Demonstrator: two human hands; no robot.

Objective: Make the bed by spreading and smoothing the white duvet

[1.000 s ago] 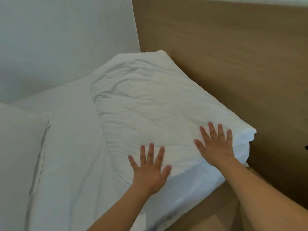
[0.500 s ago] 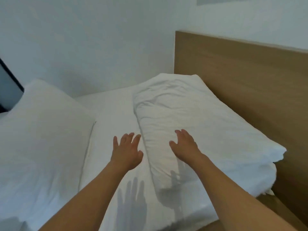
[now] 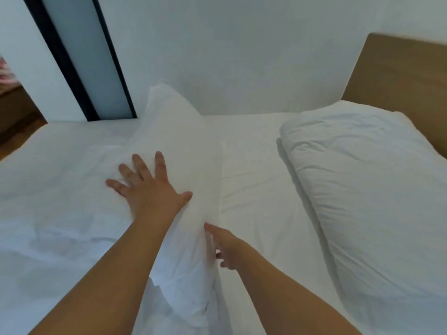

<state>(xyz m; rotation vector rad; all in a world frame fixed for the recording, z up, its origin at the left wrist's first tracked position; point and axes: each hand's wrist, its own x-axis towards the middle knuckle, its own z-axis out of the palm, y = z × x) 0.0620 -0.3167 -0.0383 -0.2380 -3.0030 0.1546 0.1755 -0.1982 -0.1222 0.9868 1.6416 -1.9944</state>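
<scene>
Light was soft, cool and fairly dim, with no glare. The whites read blue-grey. The pillow served as landmark: a soft shadow lay along its left edge on the sheet, suggesting light from its right. Left of the pillow, the left hand showed slight motion blur at the fingers. Far left of the pillow, the dark door frame leaned, bent by wide-angle distortion. Overall detail was soft.

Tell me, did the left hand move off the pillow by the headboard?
Yes. The left hand has left the pillow by the wooden headboard and now presses flat on the duvet, farther from the headboard.
</scene>
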